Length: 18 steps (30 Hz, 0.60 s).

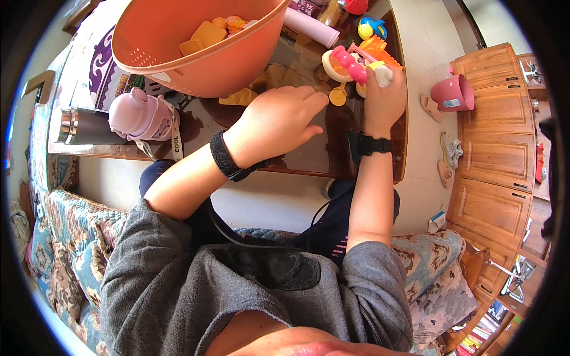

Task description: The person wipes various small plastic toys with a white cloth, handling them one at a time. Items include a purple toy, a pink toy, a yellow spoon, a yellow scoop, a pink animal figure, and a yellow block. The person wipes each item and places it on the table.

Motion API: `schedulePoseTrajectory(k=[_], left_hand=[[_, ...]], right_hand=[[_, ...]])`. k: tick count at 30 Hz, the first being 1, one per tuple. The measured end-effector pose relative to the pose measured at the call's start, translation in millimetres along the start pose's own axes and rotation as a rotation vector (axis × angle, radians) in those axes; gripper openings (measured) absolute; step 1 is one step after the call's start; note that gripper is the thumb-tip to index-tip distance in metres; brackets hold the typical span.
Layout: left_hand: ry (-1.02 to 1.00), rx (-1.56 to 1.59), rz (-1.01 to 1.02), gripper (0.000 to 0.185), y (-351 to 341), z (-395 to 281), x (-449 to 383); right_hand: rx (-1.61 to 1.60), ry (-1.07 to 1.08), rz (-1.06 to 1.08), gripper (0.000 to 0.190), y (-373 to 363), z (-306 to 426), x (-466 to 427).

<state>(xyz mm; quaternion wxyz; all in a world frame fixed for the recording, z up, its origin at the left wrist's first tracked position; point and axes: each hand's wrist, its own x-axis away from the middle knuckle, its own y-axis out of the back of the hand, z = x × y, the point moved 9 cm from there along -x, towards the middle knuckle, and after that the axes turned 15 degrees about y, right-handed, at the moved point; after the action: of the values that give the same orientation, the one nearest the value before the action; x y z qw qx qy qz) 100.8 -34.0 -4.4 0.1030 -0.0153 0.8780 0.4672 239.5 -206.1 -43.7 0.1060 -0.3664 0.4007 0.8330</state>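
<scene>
My left hand (278,121) hovers palm down over the dark glossy table (307,155), thumb held out from loosely curved fingers, and nothing shows in it. To its right, my right hand (386,102) grips a white rounded object (383,76) among plastic toys near the table's right edge. Its exact kind is hard to tell, as the fingers partly cover it. Just left of those fingers are a pink beaded toy (349,64), a cream-rimmed round toy (331,66) and a small yellow toy spoon (338,95). Beyond them lies an orange toy piece (376,49).
A large orange plastic basket (213,73) holding yellow and orange toys stands at the back left. Nearer are a pink bottle (140,113) and a dark thermos (93,127). A pale pink cylinder (311,27) and blue-yellow toy (372,29) lie farther back.
</scene>
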Motion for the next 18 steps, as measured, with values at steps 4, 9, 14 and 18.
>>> schedulePoseTrajectory(k=[4,9,14,18], left_hand=[[0.006,-0.044,0.031,0.035,-3.5,3.0,1.0],[0.003,-0.085,0.061,0.031,-6.3,0.2,2.7],[-0.006,-0.093,0.061,0.03,-8.2,0.8,4.3],[-0.003,-0.112,0.087,0.03,-10.4,1.5,5.8]], right_hand=[[-0.108,-0.079,-0.114,0.037,22.9,-3.0,-6.9],[-0.3,-0.165,-0.274,0.038,36.9,-28.8,-4.9],[-0.476,-0.32,-0.319,0.029,30.8,-54.7,1.9],[-0.519,-0.306,-0.357,0.02,35.0,-51.4,0.6]])
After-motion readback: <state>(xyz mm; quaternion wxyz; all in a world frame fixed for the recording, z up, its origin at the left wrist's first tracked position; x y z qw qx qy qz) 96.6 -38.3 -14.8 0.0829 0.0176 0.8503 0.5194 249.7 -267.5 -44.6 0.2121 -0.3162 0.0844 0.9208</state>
